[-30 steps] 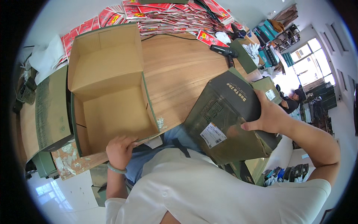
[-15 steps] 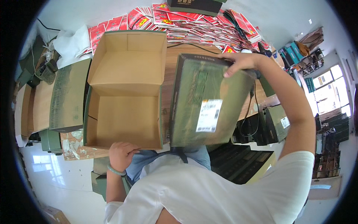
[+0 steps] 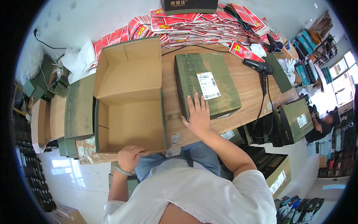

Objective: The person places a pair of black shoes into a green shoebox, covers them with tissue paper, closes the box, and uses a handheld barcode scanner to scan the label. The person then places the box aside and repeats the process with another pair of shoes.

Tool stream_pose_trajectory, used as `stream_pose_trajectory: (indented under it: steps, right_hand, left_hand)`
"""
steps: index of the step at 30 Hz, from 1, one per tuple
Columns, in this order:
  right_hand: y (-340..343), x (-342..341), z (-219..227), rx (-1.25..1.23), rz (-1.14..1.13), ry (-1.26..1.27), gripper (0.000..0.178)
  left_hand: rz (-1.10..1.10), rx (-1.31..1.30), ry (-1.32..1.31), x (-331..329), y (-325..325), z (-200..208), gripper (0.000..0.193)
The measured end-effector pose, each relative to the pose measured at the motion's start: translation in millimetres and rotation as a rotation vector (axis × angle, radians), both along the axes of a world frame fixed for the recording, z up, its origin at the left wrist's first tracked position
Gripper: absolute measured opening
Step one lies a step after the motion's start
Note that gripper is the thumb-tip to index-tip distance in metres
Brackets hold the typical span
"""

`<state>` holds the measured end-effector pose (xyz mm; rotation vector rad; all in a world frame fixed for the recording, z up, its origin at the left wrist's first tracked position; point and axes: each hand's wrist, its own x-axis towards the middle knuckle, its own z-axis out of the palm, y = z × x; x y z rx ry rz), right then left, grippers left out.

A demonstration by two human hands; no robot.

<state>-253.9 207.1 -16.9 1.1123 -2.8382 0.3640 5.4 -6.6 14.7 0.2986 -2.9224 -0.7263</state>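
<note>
An open cardboard box, brown inside with a dark green rim, sits on the table with its lid folded back and nothing inside. My left hand is at its near edge, fingers curled at the rim; part of the grip is hidden. To the right lies a closed green box, wrapped in clear tape, with a white shipping label on top. My right hand rests on this box's near left part, fingers stretched out, just below the label.
Red printed packets are heaped along the wall, with a dark box on top. A black hair dryer and its cord lie at the right. Another green box stands left. Stacked boxes fill the lower right.
The taped green box, tilted up in my right hand before, now lies flat on the table. My right hand has moved from its far edge to its near side. My left hand stays put.
</note>
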Motion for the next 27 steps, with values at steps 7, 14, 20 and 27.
stream_pose_trajectory:
  steps: [7, 14, 20, 27]
  right_hand:
    - [148.3, -51.9, 26.7, 0.171, 0.443, -0.052, 0.076]
    - [231.2, -127.0, 11.6, -0.221, 0.141, -0.072, 0.071]
    - [218.5, -164.9, -49.7, -1.175, -0.459, -0.542, 0.057]
    - [169.4, -135.5, -19.2, -0.592, -0.682, 0.06, 0.069]
  left_hand:
    - [0.17, 0.007, 0.031, -2.7, 13.0, -7.6, 0.011]
    - [0.253, -0.004, -0.009, -2.2, 11.6, -16.3, 0.01]
    - [0.239, -0.035, 0.049, 7.2, 11.7, -13.3, 0.012]
    - [0.019, -0.03, 0.02, 7.1, 6.5, -2.5, 0.016]
